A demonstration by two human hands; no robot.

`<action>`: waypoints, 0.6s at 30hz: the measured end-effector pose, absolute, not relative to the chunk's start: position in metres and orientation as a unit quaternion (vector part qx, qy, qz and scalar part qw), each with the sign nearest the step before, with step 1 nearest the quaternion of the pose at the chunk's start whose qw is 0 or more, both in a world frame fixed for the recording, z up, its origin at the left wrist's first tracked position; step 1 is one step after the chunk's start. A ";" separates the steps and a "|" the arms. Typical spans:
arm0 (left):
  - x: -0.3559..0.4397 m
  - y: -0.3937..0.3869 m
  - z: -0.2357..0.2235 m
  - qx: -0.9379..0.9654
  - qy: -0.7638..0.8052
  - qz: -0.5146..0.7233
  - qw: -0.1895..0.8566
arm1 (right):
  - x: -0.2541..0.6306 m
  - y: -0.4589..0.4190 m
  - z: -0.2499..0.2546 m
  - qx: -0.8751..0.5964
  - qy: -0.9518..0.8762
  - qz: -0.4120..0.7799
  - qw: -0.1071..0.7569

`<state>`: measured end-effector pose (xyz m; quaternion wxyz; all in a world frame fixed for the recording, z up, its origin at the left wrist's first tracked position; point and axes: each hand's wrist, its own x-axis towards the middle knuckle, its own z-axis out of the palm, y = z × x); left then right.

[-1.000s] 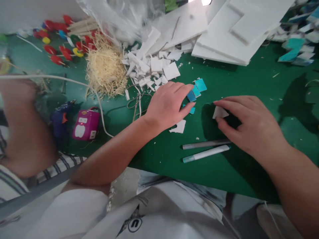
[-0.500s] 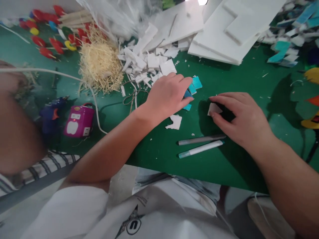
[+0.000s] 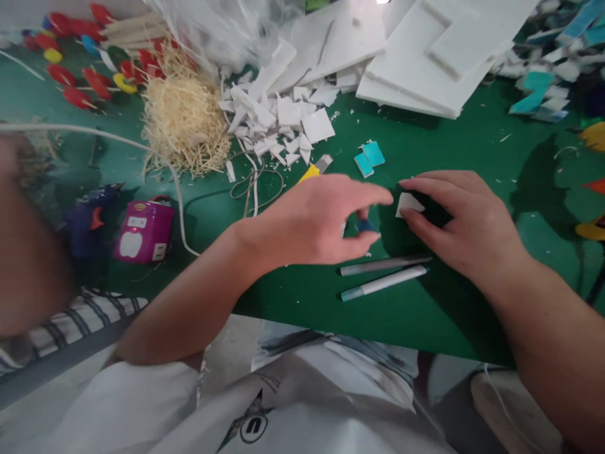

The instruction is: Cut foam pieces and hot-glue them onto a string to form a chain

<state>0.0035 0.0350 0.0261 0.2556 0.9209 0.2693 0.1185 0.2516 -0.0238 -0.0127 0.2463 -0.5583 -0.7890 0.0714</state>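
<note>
My left hand [image 3: 331,217] hovers over the green table, thumb and fingers curled around a small dark-blue foam piece [image 3: 363,226], partly hidden by the fingers. Between the thumb and fingertips of my right hand [image 3: 460,217] is a small white foam piece [image 3: 409,203]. Two light-blue foam pieces [image 3: 372,153] lie on the table beyond my left hand. A cutter knife with a yellow handle [image 3: 309,173] shows behind that hand, partly covered. Below both hands lie a grey marker [image 3: 382,265] and a white marker with a teal end [image 3: 385,283].
White foam scraps [image 3: 288,113] and foam sheets [image 3: 416,69] lie at the back. Left are a nest of pale shreds [image 3: 186,120], a magenta power adapter [image 3: 144,232], a blue glue gun [image 3: 89,217] and a white cable [image 3: 178,195]. Another person's arm [image 3: 28,252] is at far left.
My left hand has moved down and right, from the blue pieces toward my right hand, with one blue piece in its fingers. The yellow cutter knife has come into sight. My right hand stays nearly still.
</note>
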 end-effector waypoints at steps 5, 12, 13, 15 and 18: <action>0.008 0.028 0.015 0.950 0.230 0.035 0.207 | 0.253 -0.023 -0.014 -0.552 -0.794 0.065 0.246; 0.015 0.012 0.014 0.970 0.192 0.102 0.113 | 0.252 -0.023 -0.013 -0.554 -0.791 0.078 0.248; 0.017 0.008 0.013 0.971 0.193 0.096 0.106 | 0.252 -0.023 -0.012 -0.561 -0.787 0.081 0.244; 0.023 0.003 0.010 0.974 0.187 0.076 0.102 | 0.250 -0.024 -0.012 -0.568 -0.783 0.079 0.242; 0.030 0.002 0.007 0.976 0.186 0.048 0.101 | 0.249 -0.024 -0.012 -0.568 -0.782 0.075 0.246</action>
